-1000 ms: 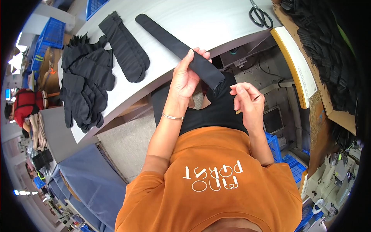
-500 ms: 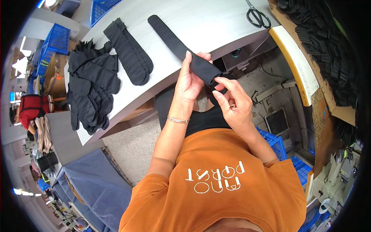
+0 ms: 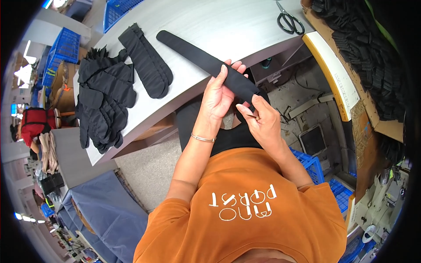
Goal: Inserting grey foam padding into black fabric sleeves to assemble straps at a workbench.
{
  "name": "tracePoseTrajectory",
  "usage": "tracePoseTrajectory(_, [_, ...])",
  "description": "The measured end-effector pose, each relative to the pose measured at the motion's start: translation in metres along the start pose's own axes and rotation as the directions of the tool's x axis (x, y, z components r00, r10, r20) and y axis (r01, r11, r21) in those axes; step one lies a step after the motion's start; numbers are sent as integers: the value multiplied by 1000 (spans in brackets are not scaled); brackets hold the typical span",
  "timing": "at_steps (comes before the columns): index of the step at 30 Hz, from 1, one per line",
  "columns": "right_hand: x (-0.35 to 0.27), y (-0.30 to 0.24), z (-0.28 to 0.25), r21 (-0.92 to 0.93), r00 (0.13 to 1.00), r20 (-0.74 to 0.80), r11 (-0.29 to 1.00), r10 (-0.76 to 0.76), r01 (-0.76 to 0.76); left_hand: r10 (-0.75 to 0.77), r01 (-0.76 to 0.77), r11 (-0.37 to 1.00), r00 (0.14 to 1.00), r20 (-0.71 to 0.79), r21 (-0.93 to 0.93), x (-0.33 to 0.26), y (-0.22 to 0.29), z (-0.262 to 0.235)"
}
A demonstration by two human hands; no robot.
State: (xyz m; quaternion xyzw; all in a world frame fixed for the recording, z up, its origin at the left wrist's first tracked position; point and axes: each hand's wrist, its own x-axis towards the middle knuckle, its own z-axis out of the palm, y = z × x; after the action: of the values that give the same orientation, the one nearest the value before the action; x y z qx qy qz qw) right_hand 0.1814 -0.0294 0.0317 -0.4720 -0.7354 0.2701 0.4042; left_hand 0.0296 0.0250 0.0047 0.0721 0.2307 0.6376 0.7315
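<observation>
A long black fabric strip with a rounded far end slants from the table down toward my lap. My left hand is closed around its near part, with the thumb on top and the fingers under it. At the strip's near end, my right hand has its fingers bent in, the index fingertip at the fabric edge. A thin dark sliver shows by the right thumb, too small to name. To the left lie a neat stack of black fabric strips and a loose heap of black fabric pieces.
Black-handled scissors rest at the table's far right. Beyond the yellow-edged board, a cardboard box holds many small black pieces. Blue crates stand at the left. A blue-grey cloth covers something at lower left.
The strip has swung flatter, its far end moving left and nearer. My left hand has shifted slightly right along with it. The right hand has moved slightly down and left, its fingers more bent.
</observation>
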Motion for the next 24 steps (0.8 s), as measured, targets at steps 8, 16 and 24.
tracePoseTrajectory(8, [7,5,-15,635,792,470,474,390,-610,45,-46,999,997,67,23,2,-4,7])
tracePoseTrajectory(16, [7,29,-7,582,673,594,341,441,-738,20,-28,995,997,80,96,5,-18,9])
tracePoseTrajectory(24, [2,49,14,575,873,53,700,485,-424,-31,40,981,998,-53,188,2,-33,-13])
